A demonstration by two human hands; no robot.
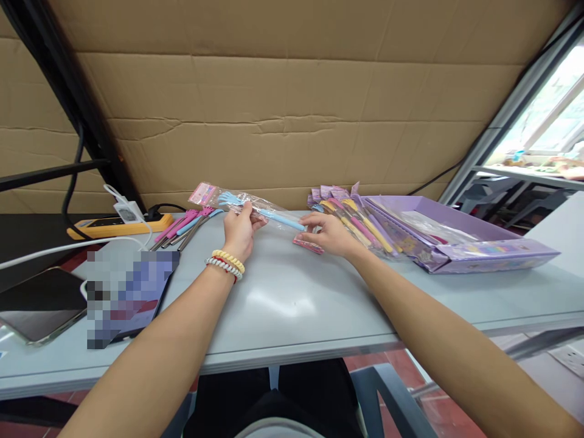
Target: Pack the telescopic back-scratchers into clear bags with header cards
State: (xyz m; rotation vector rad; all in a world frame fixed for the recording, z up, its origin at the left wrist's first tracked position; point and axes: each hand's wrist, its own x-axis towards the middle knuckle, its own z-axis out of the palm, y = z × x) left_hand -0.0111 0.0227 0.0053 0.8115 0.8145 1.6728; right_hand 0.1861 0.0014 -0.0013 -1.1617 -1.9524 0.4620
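Observation:
A light blue back scratcher (280, 218) with a hand-shaped head lies inside a clear plastic sleeve (258, 201) that has a pink header at its left end. My left hand (240, 231) is closed around the middle of the sleeve, thumb on top. At the other end, my right hand (329, 233) pinches the sleeve by the handle's tip. A small pink card (308, 245) lies under my right fingers. Left of my left hand are several unwrapped pink and blue back scratchers (185, 226) with metal rods. Several wrapped back scratchers (353, 222) are piled to the right.
A purple open box (488, 258) with plastic sleeves in it stands at the right. A yellow power strip (116, 227) with a white charger (129, 212) sits back left. A phone (39, 304) and a partly blurred device (146, 292) lie front left. Cardboard (292, 91) walls the back.

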